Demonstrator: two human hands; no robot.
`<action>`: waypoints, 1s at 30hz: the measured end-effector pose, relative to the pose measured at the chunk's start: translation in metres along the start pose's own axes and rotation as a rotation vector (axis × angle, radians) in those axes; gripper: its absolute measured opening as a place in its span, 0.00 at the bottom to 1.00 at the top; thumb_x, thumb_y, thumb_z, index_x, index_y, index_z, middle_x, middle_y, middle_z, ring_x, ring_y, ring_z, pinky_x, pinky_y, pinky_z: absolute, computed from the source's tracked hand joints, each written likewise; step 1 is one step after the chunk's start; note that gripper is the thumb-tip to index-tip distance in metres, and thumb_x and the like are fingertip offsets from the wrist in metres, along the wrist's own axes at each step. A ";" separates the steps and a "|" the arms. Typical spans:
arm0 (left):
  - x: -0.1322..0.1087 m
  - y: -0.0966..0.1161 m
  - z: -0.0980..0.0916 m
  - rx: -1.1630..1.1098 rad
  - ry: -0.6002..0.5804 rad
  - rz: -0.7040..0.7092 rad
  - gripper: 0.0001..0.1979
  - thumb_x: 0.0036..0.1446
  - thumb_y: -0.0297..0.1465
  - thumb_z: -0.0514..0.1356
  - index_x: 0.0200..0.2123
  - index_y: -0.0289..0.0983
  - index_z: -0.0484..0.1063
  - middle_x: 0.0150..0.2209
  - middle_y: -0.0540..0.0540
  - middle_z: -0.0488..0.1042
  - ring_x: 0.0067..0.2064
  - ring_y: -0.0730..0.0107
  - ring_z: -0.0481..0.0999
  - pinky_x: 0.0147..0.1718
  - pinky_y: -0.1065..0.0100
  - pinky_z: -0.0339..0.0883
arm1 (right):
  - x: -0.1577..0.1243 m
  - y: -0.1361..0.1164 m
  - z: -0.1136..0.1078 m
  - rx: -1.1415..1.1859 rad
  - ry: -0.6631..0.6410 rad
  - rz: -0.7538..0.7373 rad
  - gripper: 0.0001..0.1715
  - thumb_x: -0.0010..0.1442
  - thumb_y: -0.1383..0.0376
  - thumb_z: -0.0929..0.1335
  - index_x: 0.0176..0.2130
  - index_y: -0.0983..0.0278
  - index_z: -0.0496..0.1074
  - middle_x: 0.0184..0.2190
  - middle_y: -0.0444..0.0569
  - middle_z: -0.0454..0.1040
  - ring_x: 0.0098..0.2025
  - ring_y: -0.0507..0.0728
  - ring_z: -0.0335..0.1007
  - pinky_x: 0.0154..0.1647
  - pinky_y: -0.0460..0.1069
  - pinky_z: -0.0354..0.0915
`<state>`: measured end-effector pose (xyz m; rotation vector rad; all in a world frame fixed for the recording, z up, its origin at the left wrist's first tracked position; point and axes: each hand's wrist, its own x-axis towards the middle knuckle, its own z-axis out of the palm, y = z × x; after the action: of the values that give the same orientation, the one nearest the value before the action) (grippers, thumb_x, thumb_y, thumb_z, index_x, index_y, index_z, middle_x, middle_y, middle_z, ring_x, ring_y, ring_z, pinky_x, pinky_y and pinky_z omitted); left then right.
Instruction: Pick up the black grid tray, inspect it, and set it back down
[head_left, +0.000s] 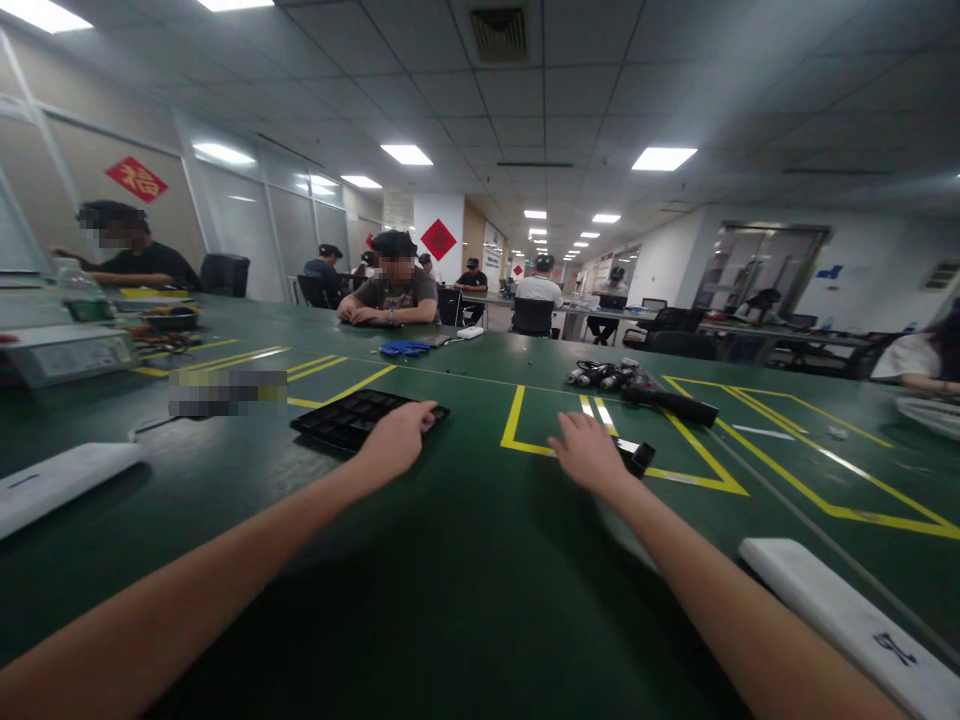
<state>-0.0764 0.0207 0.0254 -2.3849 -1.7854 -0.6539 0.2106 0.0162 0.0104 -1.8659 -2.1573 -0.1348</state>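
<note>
A black compartment tray (pixel 346 420) lies on the green table (pixel 450 560), left of centre. My left hand (pixel 397 437) is closed at the tray's right edge, its fingers bent round that edge. Over the yellow-taped rectangle to the right, my right hand (pixel 589 450) is spread with its palm down. Just beside its outer side lies a small black object (pixel 642 459), partly hidden by the hand. White strips show on the table beyond the right fingers.
Black cables and devices (pixel 615 377) lie beyond my right hand. White boxes are at the left (pixel 67 480) and right (pixel 847 610). A blue item (pixel 403 348) lies farther back, near a seated person (pixel 394 285). A white case (pixel 71 353) stands far left.
</note>
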 end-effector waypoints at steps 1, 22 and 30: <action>-0.005 0.012 0.008 -0.041 -0.028 0.089 0.25 0.51 0.20 0.43 0.53 0.30 0.61 0.49 0.41 0.69 0.49 0.69 0.68 0.49 0.68 0.59 | -0.004 -0.015 0.002 0.054 -0.024 -0.067 0.29 0.59 0.58 0.56 0.56 0.68 0.55 0.58 0.58 0.56 0.60 0.65 0.45 0.56 0.63 0.45; -0.069 0.082 0.001 -0.229 -0.421 0.639 0.20 0.59 0.35 0.47 0.54 0.39 0.60 0.57 0.44 0.60 0.58 0.65 0.58 0.55 0.61 0.52 | 0.000 0.064 0.015 -0.194 -0.008 0.203 0.25 0.59 0.55 0.55 0.49 0.65 0.63 0.49 0.59 0.66 0.52 0.68 0.56 0.48 0.68 0.49; -0.034 0.050 0.009 0.280 -0.134 0.361 0.17 0.54 0.22 0.49 0.47 0.34 0.68 0.51 0.38 0.66 0.49 0.59 0.66 0.46 0.58 0.60 | -0.003 0.064 0.022 -0.197 -0.019 0.231 0.23 0.58 0.57 0.55 0.47 0.64 0.63 0.47 0.58 0.67 0.50 0.66 0.59 0.46 0.66 0.53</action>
<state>-0.0345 -0.0228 0.0130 -2.5003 -1.3243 -0.1921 0.2709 0.0287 -0.0189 -2.2177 -1.9836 -0.2913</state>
